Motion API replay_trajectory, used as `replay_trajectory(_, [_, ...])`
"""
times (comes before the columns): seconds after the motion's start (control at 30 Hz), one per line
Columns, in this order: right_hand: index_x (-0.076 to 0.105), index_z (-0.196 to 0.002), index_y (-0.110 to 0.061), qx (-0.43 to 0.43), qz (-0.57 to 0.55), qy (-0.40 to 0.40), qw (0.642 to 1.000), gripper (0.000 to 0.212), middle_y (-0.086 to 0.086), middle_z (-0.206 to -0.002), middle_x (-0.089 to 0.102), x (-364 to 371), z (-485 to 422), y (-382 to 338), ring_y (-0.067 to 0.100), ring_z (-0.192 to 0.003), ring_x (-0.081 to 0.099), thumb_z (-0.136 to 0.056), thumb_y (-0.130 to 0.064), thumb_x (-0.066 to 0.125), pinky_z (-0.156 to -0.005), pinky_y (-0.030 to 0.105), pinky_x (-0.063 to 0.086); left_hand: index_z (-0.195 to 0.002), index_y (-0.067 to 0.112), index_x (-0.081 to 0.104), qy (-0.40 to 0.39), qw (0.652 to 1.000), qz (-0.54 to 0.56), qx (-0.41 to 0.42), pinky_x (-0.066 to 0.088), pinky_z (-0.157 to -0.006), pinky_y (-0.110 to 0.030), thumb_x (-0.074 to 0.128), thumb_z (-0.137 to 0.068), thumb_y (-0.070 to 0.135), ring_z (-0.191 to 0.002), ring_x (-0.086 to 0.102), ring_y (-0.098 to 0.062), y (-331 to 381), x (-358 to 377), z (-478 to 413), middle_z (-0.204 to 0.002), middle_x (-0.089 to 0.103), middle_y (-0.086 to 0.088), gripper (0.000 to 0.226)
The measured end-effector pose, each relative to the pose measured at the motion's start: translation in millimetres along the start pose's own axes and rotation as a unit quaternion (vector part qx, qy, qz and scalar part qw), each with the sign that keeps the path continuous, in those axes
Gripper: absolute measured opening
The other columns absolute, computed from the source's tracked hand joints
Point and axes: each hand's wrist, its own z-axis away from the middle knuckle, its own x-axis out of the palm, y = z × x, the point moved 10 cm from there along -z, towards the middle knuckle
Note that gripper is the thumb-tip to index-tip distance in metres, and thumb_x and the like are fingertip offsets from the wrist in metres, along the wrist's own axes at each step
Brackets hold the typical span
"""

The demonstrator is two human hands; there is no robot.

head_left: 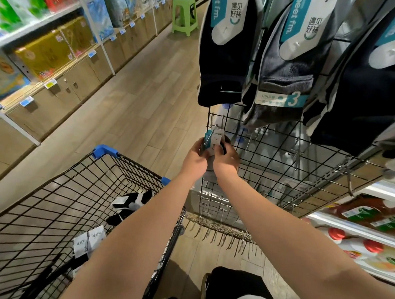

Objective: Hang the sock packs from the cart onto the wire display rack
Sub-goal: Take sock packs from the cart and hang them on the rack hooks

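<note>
Both my hands hold one sock pack (212, 139) with a teal and white card at the left edge of the black wire display rack (272, 154). My left hand (193, 159) grips its left side and my right hand (226, 159) grips its right side, right at a metal hook. Dark sock packs (278, 60) with "meet fm." cards hang higher on the rack. The black wire cart (80, 196) with blue corners stands on the left, holding a black and white sock pack (131, 202) and white-carded packs (88, 240).
Shelves of boxed goods (45, 52) line the far left of the wooden-floor aisle. A green plastic stool (184, 12) stands at the aisle's far end. Bottled drinks (378, 222) fill a shelf at the lower right. Bare hooks (231, 239) hang under the rack.
</note>
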Motion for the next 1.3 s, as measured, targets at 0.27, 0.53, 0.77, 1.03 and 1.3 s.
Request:
replay_trajectory(0.27, [0.049,-0.14,-0.022,-0.008,0.018,-0.023,1.0,0.041,0.006,-0.118,0.058,-14,58,5,0.017,-0.094,0.063,-0.101,-0.018,0.054,-0.089,0.042,0.059,-0.144,0.016,0.053,0.036,0.993,-0.107,-0.022,0.044,-0.094,-0.022,0.049,-0.106,0.017,-0.125,0.057,-0.015,-16,-35,52,-0.141,0.059,0.0,0.038])
replay_trajectory(0.53, [0.068,-0.106,-0.023,-0.011,0.115,-0.244,0.963,0.015,-0.003,-0.09,0.066,85,156,31,0.01,-0.064,0.055,-0.1,-0.019,0.055,-0.056,0.021,0.044,-0.119,0.015,0.069,0.139,0.976,-0.115,-0.124,0.047,-0.088,-0.032,0.045,-0.106,0.012,-0.103,0.064,-0.022,-100,-133,145,-0.115,0.07,-0.004,0.028])
replay_trajectory(0.77, [0.068,-0.11,-0.016,0.019,0.163,-0.357,0.92,0.019,-0.002,-0.103,0.066,198,212,61,0.006,-0.08,0.056,-0.098,-0.012,0.054,-0.061,0.019,0.043,-0.112,0.02,0.066,0.191,0.946,0.015,-0.26,0.049,-0.074,-0.03,0.048,-0.103,0.008,-0.088,0.062,-0.016,-217,-215,200,-0.11,0.073,-0.007,0.023])
replay_trajectory(1.03, [0.067,-0.119,-0.01,0.121,0.203,-0.338,0.911,0.025,0.001,-0.108,0.059,324,195,142,0.015,-0.092,0.055,-0.098,-0.007,0.054,-0.074,0.026,0.044,-0.103,0.019,0.068,0.198,0.923,0.106,-0.312,0.054,-0.087,-0.03,0.05,-0.103,0.007,-0.111,0.066,-0.027,-322,-262,160,-0.108,0.07,-0.004,0.022])
replay_trajectory(1.3, [0.037,-0.148,-0.015,0.146,0.293,-0.225,0.918,0.068,0.012,-0.144,0.047,354,123,220,0.033,-0.129,0.049,-0.087,-0.03,0.062,-0.11,0.044,0.042,-0.122,0.014,0.071,0.178,0.918,0.096,-0.34,0.046,-0.091,-0.031,0.052,-0.103,0.011,-0.111,0.062,-0.022,-405,-261,100,-0.12,0.07,-0.003,0.027])
